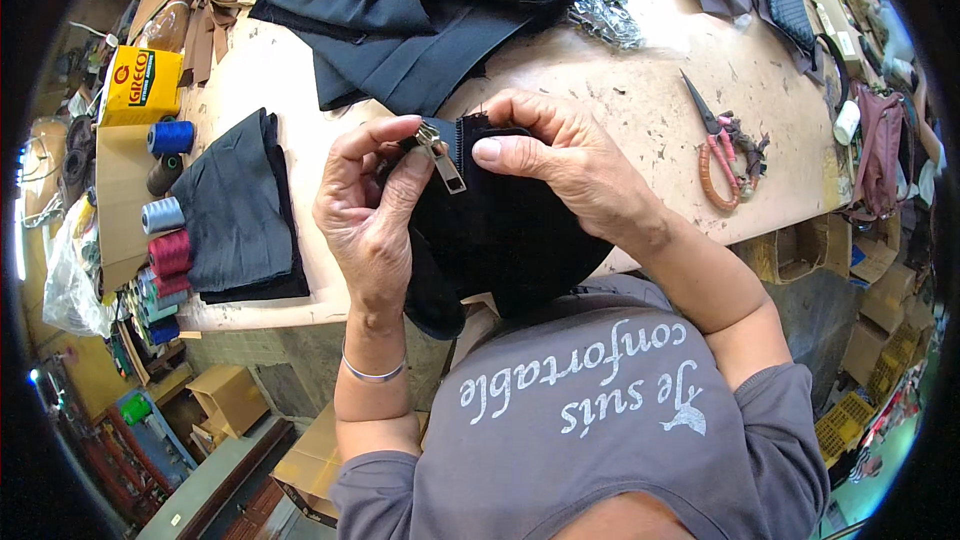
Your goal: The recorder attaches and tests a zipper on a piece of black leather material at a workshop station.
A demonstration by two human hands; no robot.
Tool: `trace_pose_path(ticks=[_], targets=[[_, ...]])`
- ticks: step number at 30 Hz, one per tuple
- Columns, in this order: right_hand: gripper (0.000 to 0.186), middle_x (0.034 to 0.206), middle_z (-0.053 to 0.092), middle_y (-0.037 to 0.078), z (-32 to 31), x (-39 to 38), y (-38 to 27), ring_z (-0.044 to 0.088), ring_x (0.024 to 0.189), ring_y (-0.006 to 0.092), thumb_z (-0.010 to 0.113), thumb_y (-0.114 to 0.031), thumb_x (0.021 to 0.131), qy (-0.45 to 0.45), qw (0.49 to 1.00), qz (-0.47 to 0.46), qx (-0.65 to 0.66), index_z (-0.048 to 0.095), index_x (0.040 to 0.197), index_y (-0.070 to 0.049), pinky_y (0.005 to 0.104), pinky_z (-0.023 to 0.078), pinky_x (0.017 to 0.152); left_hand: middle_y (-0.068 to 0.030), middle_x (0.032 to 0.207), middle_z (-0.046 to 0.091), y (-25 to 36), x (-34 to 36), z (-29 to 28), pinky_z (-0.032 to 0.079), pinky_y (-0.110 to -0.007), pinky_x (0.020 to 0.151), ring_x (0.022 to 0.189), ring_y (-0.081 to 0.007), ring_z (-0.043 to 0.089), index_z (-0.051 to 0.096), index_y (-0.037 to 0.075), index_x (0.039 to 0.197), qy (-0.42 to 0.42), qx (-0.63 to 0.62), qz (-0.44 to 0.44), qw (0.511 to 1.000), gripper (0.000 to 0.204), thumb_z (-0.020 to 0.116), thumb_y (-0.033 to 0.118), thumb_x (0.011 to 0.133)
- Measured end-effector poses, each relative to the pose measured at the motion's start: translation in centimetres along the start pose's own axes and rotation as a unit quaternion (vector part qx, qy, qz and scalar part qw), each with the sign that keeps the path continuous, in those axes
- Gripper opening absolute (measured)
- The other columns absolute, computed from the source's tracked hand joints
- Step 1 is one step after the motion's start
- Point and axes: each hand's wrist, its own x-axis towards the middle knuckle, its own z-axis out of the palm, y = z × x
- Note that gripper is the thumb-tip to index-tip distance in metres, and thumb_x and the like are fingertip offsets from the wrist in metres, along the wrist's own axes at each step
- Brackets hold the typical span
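Note:
My left hand [375, 200] pinches a silver zipper slider [437, 155] with a flat metal pull tab, right at the end of a black zipper [461, 145]. Opposite it, my right hand [555, 155] grips the edge of a black fabric piece [510, 230] between thumb and fingers, beside the zipper teeth. The dark cloth hangs from both hands over the table's near edge toward my lap. Whether the slider sits on the teeth or only touches their end, I cannot tell.
Folded black cloth [400, 20] covers the table's far side; a smaller stack [240, 210] lies left, by thread spools [170, 255] and a yellow box [140, 86]. Orange-handled scissors [716, 155] rest at right, a crumpled clear plastic bag [606, 15] beyond. Cardboard boxes [800, 252] stand below.

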Motion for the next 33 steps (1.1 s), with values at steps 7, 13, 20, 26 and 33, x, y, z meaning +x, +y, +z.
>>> trace_pose_path(ticks=[7,13,20,26,33], targets=[[0.014,0.083,0.055,-0.004,0.0,0.2,0.1,0.047,0.079,0.002,0.057,-0.014,0.084,-0.016,1.0,-0.019,0.01,0.059,0.092,-0.003,0.0187,0.038,0.076,-0.0059,0.092,0.061,-0.2,-0.3,0.1,0.047,-0.02,0.078,0.085,-0.0094,0.057,0.057,-0.002,0.105,0.01,-0.009,-0.04,0.999,0.023,0.061,-0.002,0.082],[0.011,0.08,0.054,-0.004,-0.5,0.7,-0.2,0.047,0.077,0.0016,0.057,-0.013,0.083,-0.073,0.997,0.004,0.017,0.058,0.088,-0.004,0.0178,0.039,0.073,-0.0065,0.095,0.062,-0.4,-0.4,-0.1,0.047,-0.021,0.08,0.086,-0.0103,0.058,0.058,-0.002,0.105,-0.004,-0.059,-0.076,0.995,0.023,0.061,-0.001,0.082],[0.008,0.079,0.053,-0.005,-0.7,1.0,-0.5,0.047,0.075,0.0015,0.057,-0.012,0.082,-0.088,0.996,0.022,-0.001,0.057,0.085,-0.004,0.0167,0.039,0.07,-0.0075,0.099,0.062,-0.3,-0.5,-0.2,0.046,-0.022,0.082,0.089,-0.011,0.058,0.059,-0.002,0.106,-0.023,-0.061,-0.09,0.994,0.024,0.061,0.0,0.082],[0.009,0.083,0.053,-0.005,-0.6,0.8,0.3,0.047,0.077,0.0013,0.057,-0.011,0.083,-0.064,0.998,-0.006,0.008,0.057,0.089,-0.004,0.0167,0.04,0.071,-0.0068,0.098,0.061,0.2,-0.2,-0.1,0.046,-0.021,0.08,0.088,-0.0098,0.057,0.059,-0.001,0.105,-0.035,-0.013,-0.079,0.996,0.023,0.061,-0.002,0.082],[0.012,0.075,0.054,-0.003,-0.3,0.6,0.9,0.048,0.072,0.0031,0.055,-0.013,0.085,-0.031,0.998,-0.051,0.002,0.059,0.087,-0.002,0.018,0.04,0.066,-0.0042,0.096,0.059,0.0,-0.4,0.4,0.046,-0.019,0.076,0.085,-0.0084,0.054,0.06,0.0,0.105,-0.012,0.021,-0.048,0.999,0.025,0.063,-0.003,0.08]])
